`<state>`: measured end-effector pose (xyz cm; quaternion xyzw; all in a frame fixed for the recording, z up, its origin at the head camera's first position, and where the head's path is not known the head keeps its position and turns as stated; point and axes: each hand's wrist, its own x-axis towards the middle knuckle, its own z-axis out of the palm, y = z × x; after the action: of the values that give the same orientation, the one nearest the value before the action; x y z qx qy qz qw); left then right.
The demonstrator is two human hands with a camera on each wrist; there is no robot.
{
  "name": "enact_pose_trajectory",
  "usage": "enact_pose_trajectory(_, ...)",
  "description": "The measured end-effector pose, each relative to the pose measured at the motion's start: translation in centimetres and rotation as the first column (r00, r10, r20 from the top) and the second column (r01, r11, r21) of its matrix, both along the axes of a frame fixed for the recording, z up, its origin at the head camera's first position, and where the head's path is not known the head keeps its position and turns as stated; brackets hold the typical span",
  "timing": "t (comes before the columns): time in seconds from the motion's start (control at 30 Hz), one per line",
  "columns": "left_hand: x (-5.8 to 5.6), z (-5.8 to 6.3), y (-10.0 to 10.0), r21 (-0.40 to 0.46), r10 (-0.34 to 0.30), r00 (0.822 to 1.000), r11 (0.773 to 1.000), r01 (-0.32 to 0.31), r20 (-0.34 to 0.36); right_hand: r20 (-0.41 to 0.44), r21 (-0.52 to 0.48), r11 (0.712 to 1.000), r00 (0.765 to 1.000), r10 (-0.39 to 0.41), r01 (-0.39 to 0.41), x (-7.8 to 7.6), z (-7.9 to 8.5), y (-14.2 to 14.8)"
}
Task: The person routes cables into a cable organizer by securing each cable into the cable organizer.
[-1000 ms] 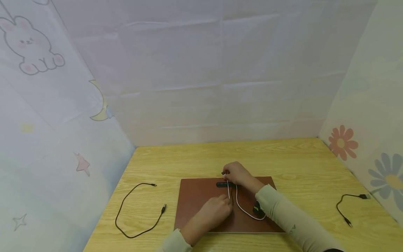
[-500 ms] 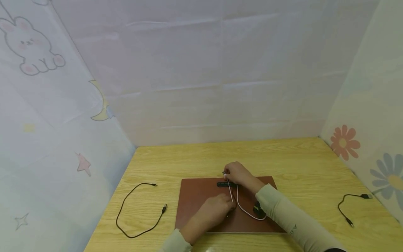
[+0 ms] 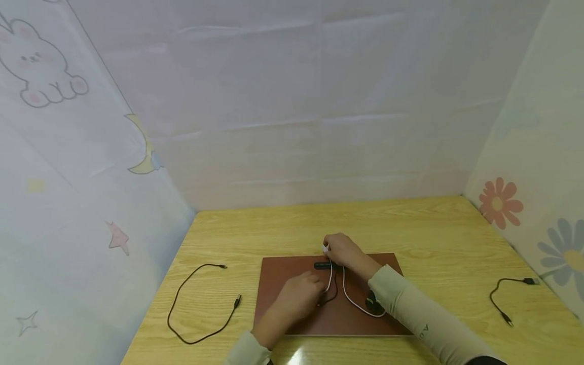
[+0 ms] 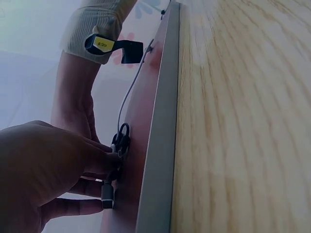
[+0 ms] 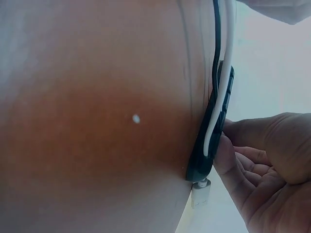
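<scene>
On the brown board (image 3: 347, 319), a black cable clip strip (image 3: 322, 265) lies along the far edge. My right hand (image 3: 344, 251) is at the strip's right part, its fingers curled and pinching the white cable (image 3: 358, 305) by its white USB plug (image 3: 325, 249). The left hand (image 3: 296, 296) pinches a lower stretch of that white cable. A thin black cable (image 3: 336, 289) runs from the strip toward my left fingers, and its dark connector (image 4: 107, 194) sits beside them. Seen from the right wrist, both cables pass over the strip (image 5: 199, 155); the fingertips are partly hidden behind it.
A black USB cable (image 3: 169, 322) lies curved on the wooden table (image 3: 255, 228) to the left. Another short black cable (image 3: 495, 294) lies at the right. A black wrist mount with a yellow label (image 4: 104, 44) is on the right sleeve. Printed cloth walls surround the table.
My left hand has shifted left and slightly away from me with the white cable, uncovering more of the black cable. The right hand stays at the strip, and more of the white plug shows.
</scene>
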<state>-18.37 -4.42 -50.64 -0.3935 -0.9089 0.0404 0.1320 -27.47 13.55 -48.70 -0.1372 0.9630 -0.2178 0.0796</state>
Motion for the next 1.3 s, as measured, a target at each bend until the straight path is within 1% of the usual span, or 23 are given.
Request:
enact_pose_trajectory(0.17, 0.1, 0.0, -0.1, -0.008, -0.016, 0.999, 1.0, 0.015, -0.031, 0.025, -0.004, 1.0, 1.0, -0.014, 0.014, 0.0, 0.0, 0.0)
enact_pose_trajectory(0.33, 0.5, 0.0, 0.1, -0.015, -0.038, 0.998, 0.999, 0.038, -0.043, 0.011, 0.003, 1.0, 1.0, -0.015, 0.015, 0.1, -0.1, 0.4)
enact_pose_trajectory(0.47, 0.7, -0.1, 0.2, -0.009, -0.056, 0.996, 0.998, 0.056, -0.063, 0.002, -0.019, 1.0, 1.0, -0.022, 0.022, 0.3, -0.1, 0.6)
enact_pose_trajectory(0.6, 1.0, -0.2, 0.3, -0.005, -0.056, 0.996, 0.998, 0.055, -0.07, -0.019, -0.037, 0.999, 1.0, -0.017, 0.016, 0.4, -0.1, 0.9)
enact_pose_trajectory(0.7, 1.1, -0.2, 0.4, -0.006, -0.064, 0.996, 0.998, 0.064, -0.062, -0.051, -0.056, 0.998, 0.999, 0.003, -0.006, 0.6, -0.1, 1.1)
enact_pose_trajectory(0.83, 1.3, -0.2, 0.4, -0.005, -0.075, 0.996, 0.997, 0.075, -0.048, -0.083, -0.105, 0.994, 0.997, 0.006, -0.015, 1.0, 0.2, 1.8)
enact_pose_trajectory(0.97, 1.2, -0.2, 0.4, -0.002, -0.049, 0.999, 0.999, 0.049, -0.024, -0.096, -0.132, 0.991, 0.995, -0.005, -0.007, 1.2, 0.7, 2.9)
enact_pose_trajectory(1.13, 1.1, 0.0, 0.2, -0.012, -0.022, 1.0, 1.0, 0.022, -0.004, -0.092, -0.137, 0.991, 0.996, -0.018, 0.005, 1.4, 1.5, 4.4)
enact_pose_trajectory(1.23, 1.0, 0.2, 0.0, -0.022, -0.007, 1.0, 1.0, 0.007, 0.013, -0.083, -0.14, 0.99, 0.996, -0.042, 0.03, 1.4, 1.9, 5.2)
enact_pose_trajectory(1.3, 1.0, 0.2, -0.1, -0.029, 0.004, 1.0, 1.0, -0.003, 0.024, -0.091, -0.133, 0.99, 0.995, -0.051, 0.039, 1.4, 2.1, 5.8)
